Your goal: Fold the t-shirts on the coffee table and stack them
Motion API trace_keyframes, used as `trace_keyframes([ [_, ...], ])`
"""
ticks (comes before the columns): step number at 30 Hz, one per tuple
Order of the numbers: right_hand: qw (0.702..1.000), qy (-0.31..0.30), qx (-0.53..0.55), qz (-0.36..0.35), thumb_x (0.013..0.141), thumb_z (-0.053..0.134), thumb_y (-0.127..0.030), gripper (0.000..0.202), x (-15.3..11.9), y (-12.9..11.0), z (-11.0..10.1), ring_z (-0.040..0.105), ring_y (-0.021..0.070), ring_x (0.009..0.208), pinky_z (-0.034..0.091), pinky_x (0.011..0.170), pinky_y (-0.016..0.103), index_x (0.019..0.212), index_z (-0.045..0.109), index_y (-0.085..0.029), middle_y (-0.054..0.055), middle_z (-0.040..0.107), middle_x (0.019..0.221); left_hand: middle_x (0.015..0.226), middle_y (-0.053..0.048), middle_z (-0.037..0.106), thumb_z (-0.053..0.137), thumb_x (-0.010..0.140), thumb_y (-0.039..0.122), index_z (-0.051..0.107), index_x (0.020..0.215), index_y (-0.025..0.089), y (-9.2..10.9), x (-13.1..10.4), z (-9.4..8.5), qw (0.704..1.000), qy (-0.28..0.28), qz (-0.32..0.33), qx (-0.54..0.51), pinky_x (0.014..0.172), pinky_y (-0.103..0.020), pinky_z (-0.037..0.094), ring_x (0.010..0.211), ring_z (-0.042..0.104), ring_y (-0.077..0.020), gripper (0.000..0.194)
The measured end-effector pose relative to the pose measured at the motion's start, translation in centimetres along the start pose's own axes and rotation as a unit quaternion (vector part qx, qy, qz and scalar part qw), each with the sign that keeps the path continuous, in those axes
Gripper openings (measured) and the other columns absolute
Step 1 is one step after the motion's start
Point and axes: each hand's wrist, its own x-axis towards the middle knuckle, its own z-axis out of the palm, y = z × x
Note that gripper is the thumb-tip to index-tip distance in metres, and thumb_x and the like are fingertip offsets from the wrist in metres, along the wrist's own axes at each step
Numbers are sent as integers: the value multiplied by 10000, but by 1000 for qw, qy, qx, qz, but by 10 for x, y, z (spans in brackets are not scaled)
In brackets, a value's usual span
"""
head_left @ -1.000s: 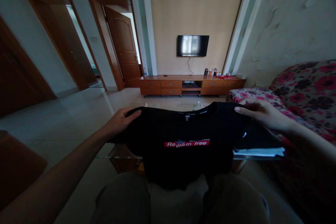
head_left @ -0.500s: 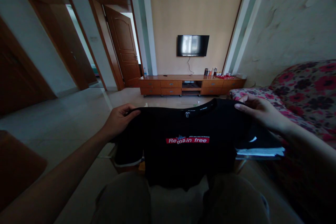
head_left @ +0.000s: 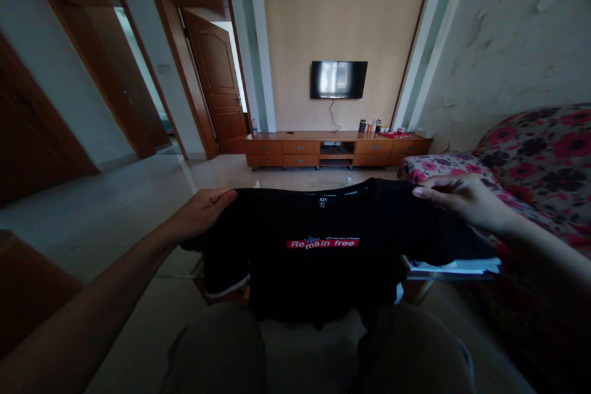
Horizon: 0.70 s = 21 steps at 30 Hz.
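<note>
A black T-shirt [head_left: 323, 277] with a red "Remain free" print hangs spread between my hands, its neckline at the top. My left hand [head_left: 207, 209] pinches the shirt's left shoulder between thumb and fingers. At the other shoulder, my right hand [head_left: 452, 197] has its thumb and fingers closed on the cloth. Behind the shirt's right side lies a folded stack [head_left: 455, 267] with light blue and white edges, partly hidden by the sleeve.
My knees [head_left: 217, 348] are below the shirt. A flowered sofa [head_left: 535, 166] stands at the right. Across the room are a wooden cabinet [head_left: 300, 149] and a wall television [head_left: 339, 80]. A brown wooden piece [head_left: 37, 283] is at the left edge.
The shirt and its print have shifted slightly left. My left hand has moved a little left and its grip looks tighter. The right sleeve now covers more of the stack.
</note>
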Motion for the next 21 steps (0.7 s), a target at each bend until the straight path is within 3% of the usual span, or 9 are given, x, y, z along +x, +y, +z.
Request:
trace_keyframes([
  [4,1000,-22,-1,11,858,623,-689,549,2,-3,0,595,195,813,438,739,280,927,723,-154,43,676,850,724,-11,667,589,853,599,692,807,209,2,0,-4,999,-49,24,2,562,-237,474,654,609,-175,405],
  [7,1000,-14,8,14,844,619,-714,564,5,-3,2,574,180,784,425,717,275,910,701,-160,42,658,837,840,-28,724,731,757,542,710,932,223,3,-2,0,999,-11,11,-44,618,-251,511,738,662,-193,365],
  [10,999,-8,28,23,830,633,-718,562,7,-4,4,565,173,779,423,720,274,885,690,-162,42,646,839,792,-21,722,796,706,527,691,856,205,1,-3,6,996,45,-21,-75,593,-240,492,680,652,-170,370],
  [13,999,-22,38,30,837,641,-699,546,7,-4,4,567,178,796,426,735,277,889,692,-158,45,643,848,751,-16,709,765,733,564,704,803,194,-3,-2,7,996,59,-17,-63,594,-238,476,665,632,-162,381],
  [17,998,-36,37,34,863,635,-668,506,6,0,1,565,179,796,421,730,277,911,682,-167,40,638,846,744,-8,690,640,832,602,725,817,203,-4,-1,5,999,30,11,2,617,-248,460,686,614,-172,408],
  [21,999,-45,1,27,913,569,-657,480,5,7,0,543,168,763,405,697,274,929,655,-185,24,603,826,712,11,612,507,927,581,650,781,209,-4,2,7,998,21,40,50,625,-248,427,684,560,-163,425],
])
